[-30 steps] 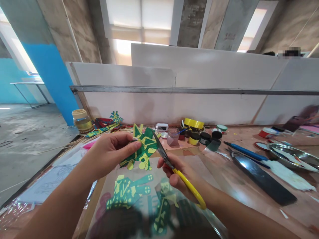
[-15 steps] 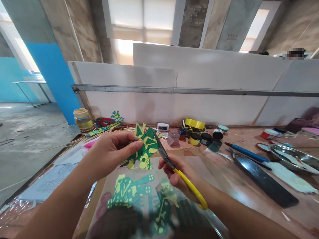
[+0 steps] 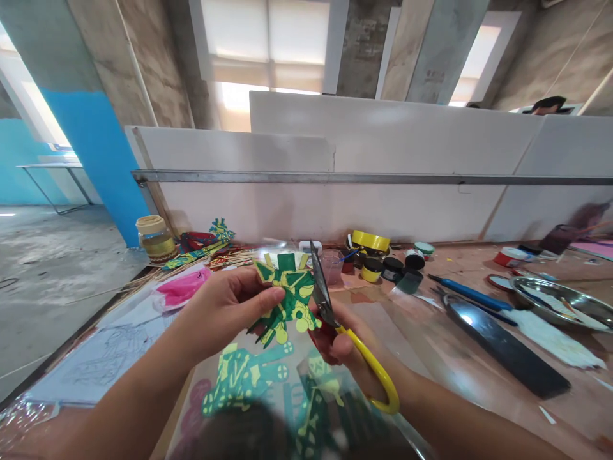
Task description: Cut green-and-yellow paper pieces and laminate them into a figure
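Between thumb and fingers, my left hand (image 3: 234, 303) pinches a green and yellow painted cutout (image 3: 292, 291) with pointed edges. My right hand (image 3: 342, 335) grips yellow-handled scissors (image 3: 371, 367), blades pointing up along the cutout's right edge. I cannot tell whether the blades touch it. Below both hands, more green and yellow painted pieces (image 3: 244, 377) lie under or on a clear sheet over the work surface. A dark shadow covers the lower part of that sheet.
Paint jars (image 3: 371, 269) and a yellow tape roll (image 3: 370, 241) stand by the partition. To the right lie a blue-handled tool (image 3: 472, 294), a long black object (image 3: 507, 348), a white cloth (image 3: 555, 338) and a metal bowl (image 3: 594, 313). Sketches (image 3: 103, 358) and a pink item (image 3: 182, 287) lie left.
The cutout has turned in my left hand and now sits slightly lower and to the right. The scissors have become more upright at its right edge. The camera view has shifted slightly.
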`<state>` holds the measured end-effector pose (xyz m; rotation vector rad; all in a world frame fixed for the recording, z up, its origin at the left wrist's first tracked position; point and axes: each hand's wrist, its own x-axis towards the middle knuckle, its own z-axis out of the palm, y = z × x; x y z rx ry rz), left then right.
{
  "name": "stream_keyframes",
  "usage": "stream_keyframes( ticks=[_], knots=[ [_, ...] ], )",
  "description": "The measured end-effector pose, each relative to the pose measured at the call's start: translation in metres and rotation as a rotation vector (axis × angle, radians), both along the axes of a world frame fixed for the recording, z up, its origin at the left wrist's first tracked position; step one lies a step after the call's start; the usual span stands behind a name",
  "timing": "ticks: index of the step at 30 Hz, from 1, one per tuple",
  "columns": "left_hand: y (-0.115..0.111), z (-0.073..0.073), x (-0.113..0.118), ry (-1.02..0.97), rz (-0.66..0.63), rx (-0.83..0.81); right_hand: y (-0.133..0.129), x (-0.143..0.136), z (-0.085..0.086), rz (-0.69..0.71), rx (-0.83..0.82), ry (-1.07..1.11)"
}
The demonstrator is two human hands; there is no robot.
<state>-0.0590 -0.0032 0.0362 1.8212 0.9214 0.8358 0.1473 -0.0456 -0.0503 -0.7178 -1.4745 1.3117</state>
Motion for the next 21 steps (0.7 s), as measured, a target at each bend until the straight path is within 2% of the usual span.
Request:
stream_keyframes(
  ticks=[11, 21],
  knots=[
    [-0.0004, -0.0033, 0.0024, -0.039, -0.028, -0.022, -0.0001, 0.0020, 0.0035, -0.055, 0.052, -0.065],
    [-0.0014, -0.0070, 0.0079, 0.031, 0.019, -0.008, 0.0004, -0.0028, 0.0035, -0.052, 0.002, -0.020]
  ],
)
